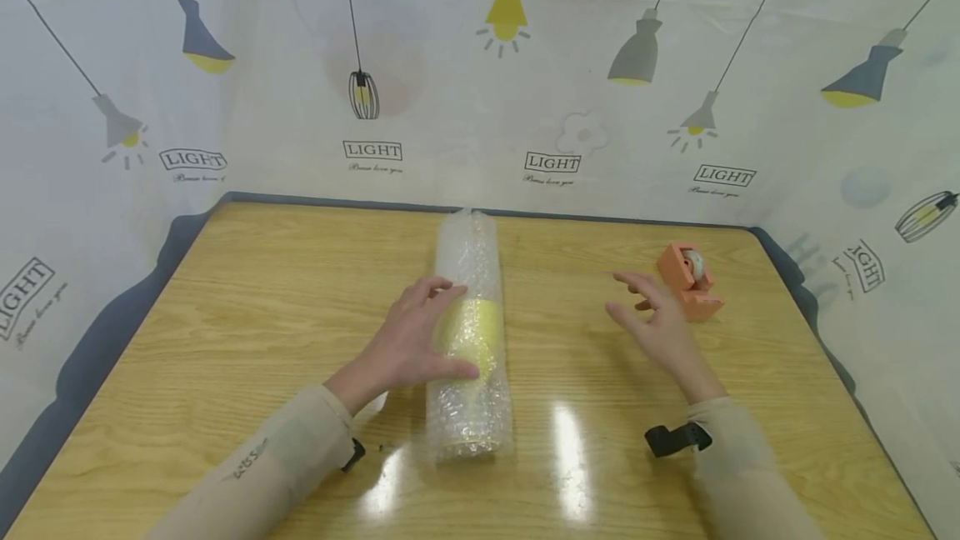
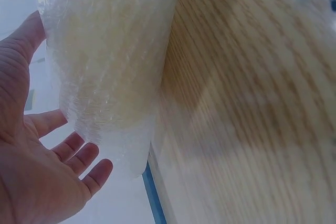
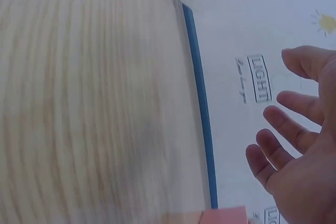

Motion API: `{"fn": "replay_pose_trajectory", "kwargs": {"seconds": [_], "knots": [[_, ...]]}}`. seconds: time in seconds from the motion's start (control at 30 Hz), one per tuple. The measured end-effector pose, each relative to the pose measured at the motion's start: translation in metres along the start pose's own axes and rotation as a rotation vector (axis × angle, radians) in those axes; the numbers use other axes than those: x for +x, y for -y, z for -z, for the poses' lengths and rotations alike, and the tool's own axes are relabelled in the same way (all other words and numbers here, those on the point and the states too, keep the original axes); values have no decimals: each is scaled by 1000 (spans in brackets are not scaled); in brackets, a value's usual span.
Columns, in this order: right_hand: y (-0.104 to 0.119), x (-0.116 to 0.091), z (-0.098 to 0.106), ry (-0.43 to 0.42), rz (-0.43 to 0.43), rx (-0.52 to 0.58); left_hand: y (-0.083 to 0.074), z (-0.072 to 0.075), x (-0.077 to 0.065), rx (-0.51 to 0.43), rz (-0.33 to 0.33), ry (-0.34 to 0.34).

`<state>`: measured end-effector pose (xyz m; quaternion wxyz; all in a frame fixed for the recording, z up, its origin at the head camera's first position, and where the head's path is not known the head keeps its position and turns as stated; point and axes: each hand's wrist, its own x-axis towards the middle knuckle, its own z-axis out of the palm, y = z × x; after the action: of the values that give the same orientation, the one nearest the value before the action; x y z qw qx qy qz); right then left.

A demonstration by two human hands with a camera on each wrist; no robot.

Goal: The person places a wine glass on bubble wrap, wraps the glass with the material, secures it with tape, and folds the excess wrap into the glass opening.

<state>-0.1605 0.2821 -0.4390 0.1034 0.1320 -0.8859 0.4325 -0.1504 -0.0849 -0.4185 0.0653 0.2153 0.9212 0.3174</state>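
A long roll of clear bubble wrap lies lengthwise on the wooden table, with something yellow showing through its middle. My left hand rests on its left side, thumb and fingers spread and touching the wrap. In the left wrist view, the thumb and fingertips of the left hand meet the edge of the bubble wrap. Off to the right, my right hand hovers over the table with loosely bent fingers and holds nothing. Just beyond it stands an orange tape dispenser carrying a roll of clear tape.
The wooden table has a dark blue border at its back and sides. White curtains printed with lamps enclose it on three sides. A small pale object is partly hidden behind the left forearm. Black straps sit at both wrists.
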Motion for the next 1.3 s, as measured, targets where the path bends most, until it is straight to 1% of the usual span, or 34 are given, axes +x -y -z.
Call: {"fn": "replay_pose_trajectory", "kwargs": {"seconds": [0.1, 0.23, 0.33, 0.47, 0.57, 0.63, 0.73, 0.87, 0.93, 1.0, 1.13, 1.3], "knots": [[-4, -1, 13, -69, -18, -39, 0, 0, 0, 6, -11, -5], [-12, -2, 28, -190, -64, -79, 1, 0, 0, 9, -13, -6], [-20, -4, 38, -268, -137, -95, 1, 0, 0, 14, -10, -5], [-33, -6, 48, -347, -281, -73, 2, 0, 1, 15, -2, 1], [-41, -7, 54, -402, -347, -75, 2, 0, 1, 16, 1, 5], [-45, -8, 57, -415, -369, -92, 2, 0, 1, 20, -1, 6], [-51, -10, 61, -388, -416, -135, 1, 0, 1, 21, -1, 6], [-58, -13, 67, -318, -493, -167, 1, -1, 2, 18, 1, 8], [-60, -13, 69, -273, -514, -175, 1, -1, 2, 18, 2, 9], [-64, -13, 70, -226, -511, -191, 1, -1, 2, 18, 2, 9], [-73, -13, 71, -150, -473, -226, 0, -1, 2, 13, 4, 10], [-78, -11, 72, -103, -402, -300, 0, -1, 2, 11, 3, 12]]}}
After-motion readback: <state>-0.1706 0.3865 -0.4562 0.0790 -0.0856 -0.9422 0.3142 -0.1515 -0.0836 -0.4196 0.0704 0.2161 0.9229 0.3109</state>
